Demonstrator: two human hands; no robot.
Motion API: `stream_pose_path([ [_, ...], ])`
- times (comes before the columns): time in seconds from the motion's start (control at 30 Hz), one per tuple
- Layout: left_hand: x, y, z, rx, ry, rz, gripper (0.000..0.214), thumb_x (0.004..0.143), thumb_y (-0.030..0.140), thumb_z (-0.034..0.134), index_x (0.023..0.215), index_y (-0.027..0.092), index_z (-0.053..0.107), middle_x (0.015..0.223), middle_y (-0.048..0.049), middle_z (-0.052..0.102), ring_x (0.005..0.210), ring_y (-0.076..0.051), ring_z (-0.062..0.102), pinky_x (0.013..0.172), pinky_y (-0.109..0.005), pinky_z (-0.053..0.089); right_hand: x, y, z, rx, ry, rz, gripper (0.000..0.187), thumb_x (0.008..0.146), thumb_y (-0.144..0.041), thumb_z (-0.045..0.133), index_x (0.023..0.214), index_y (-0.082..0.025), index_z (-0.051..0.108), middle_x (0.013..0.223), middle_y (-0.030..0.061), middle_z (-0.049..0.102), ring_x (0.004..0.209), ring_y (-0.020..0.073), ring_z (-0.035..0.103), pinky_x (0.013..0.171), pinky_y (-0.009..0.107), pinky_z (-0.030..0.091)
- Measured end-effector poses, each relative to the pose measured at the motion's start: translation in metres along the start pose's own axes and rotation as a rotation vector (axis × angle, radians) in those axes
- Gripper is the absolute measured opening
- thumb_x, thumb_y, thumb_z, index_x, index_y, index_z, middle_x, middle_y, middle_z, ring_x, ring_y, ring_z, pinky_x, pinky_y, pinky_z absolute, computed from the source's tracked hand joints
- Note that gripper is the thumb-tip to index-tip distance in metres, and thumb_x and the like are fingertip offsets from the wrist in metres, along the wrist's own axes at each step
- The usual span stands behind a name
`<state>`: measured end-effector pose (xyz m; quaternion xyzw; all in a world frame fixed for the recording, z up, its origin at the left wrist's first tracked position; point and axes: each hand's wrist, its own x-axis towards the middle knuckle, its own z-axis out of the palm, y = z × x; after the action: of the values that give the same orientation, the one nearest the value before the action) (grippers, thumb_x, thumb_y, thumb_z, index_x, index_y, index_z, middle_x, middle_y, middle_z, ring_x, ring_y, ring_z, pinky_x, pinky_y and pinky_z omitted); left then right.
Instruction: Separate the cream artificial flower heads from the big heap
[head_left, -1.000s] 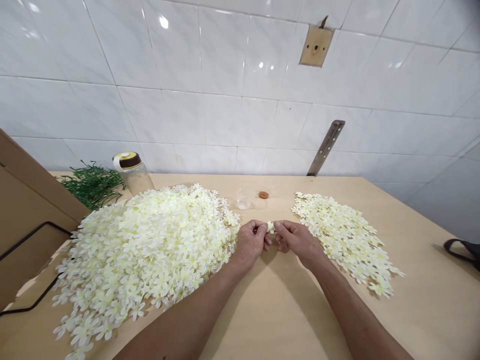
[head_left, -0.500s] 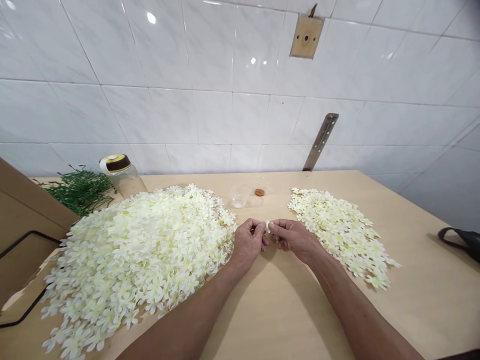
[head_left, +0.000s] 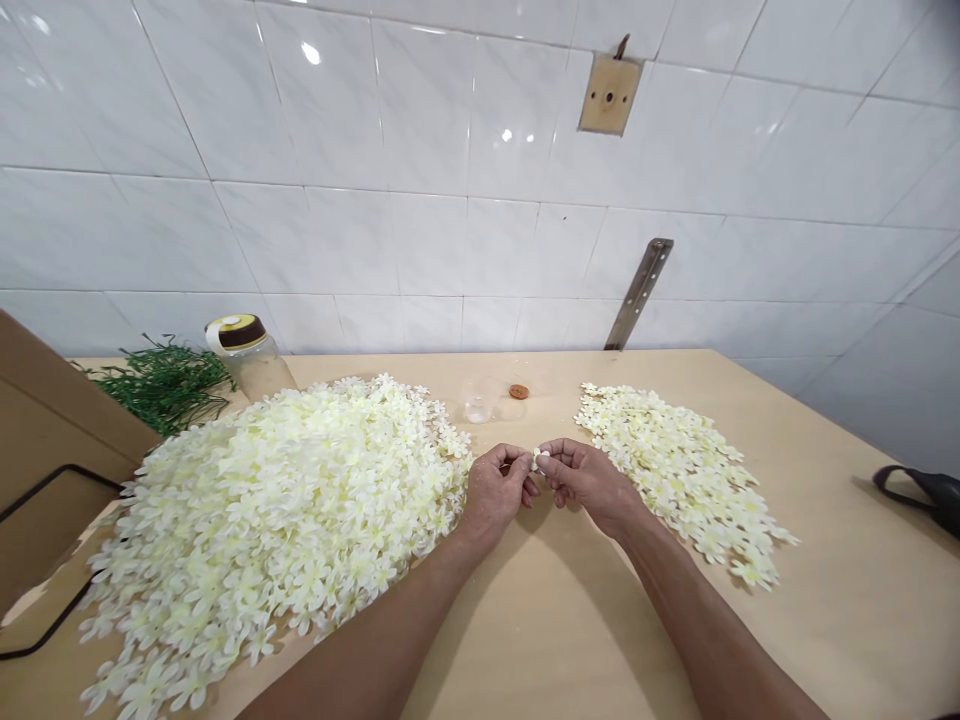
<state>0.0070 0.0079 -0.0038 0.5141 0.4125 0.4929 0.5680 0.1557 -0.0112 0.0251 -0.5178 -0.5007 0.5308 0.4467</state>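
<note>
Far L on the pale counter (head_left: 547,640), a brown cardboard panel (head_left: 60,420) w/ black wire (head_left: 64,467), then green sprigs (head_left: 165,385) & a clear bottle (head_left: 255,362) w/ brown-and-yellow lid; a big heap (head_left: 292,500) of cream-white artificial flowers spreads in front. Next, a sm. clear cup (head_left: 478,407) sits just beyond the person's L hand (head_left: 495,490), its forearm angling up from the bottom edge, fingers curled, thumb & forefinger closed in a pinch grip on a tiny white flower piece (head_left: 538,460). Behind is a brown disc (head_left: 518,392), any markings too sm. to read. The flower piece is held btwn both hands, above the counter; the R hand (head_left: 589,482), forearm slanting in from lower R, pinches its other side, grip likewise closed, other fingers tucked. Farther R: a tan wall plate (head_left: 610,96), drilled metal bracket (head_left: 639,295), smaller, flatter flower spread (head_left: 679,470) & black strap (head_left: 892,480).
</note>
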Motion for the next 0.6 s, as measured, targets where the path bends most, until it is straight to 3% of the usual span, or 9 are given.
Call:
stream_pose_path([
  [0.23,-0.002,-0.001,0.0,0.051,0.008,0.026,0.02,0.084,0.036,0.06,0.076,0.018,0.059,0.052,0.0011,0.061,0.04,-0.011,0.054,0.042,-0.021,0.042,-0.001,-0.002,-0.003,-0.044,-0.092,0.076,0.043,0.071,-0.056,0.076,0.075,-0.015,0.063,0.06,-0.0023,0.054,0.048,0.0083,0.047,0.046,0.022,0.037],
  [0.4,-0.002,0.0,0.001,0.07,0.027,0.0,0.018,0.083,0.035,0.059,0.078,0.018,0.057,0.05,0.0019,0.06,0.038,-0.011,0.052,0.041,-0.021,0.042,0.004,0.004,-0.005,-0.049,0.032,0.09,0.043,0.065,-0.055,0.079,0.077,-0.017,0.065,0.055,-0.0033,0.055,0.044,0.009,0.047,0.042,0.022,0.03],
  [0.6,-0.001,0.0,0.002,-0.036,0.036,-0.008,0.023,0.082,0.039,0.062,0.077,0.018,0.055,0.05,0.0027,0.059,0.036,-0.009,0.049,0.04,-0.02,0.041,0.008,0.01,-0.014,-0.129,0.132,0.047,0.045,0.072,-0.061,0.07,0.067,-0.017,0.059,0.053,-0.0035,0.053,0.041,0.0088,0.048,0.042,0.022,0.03],
])
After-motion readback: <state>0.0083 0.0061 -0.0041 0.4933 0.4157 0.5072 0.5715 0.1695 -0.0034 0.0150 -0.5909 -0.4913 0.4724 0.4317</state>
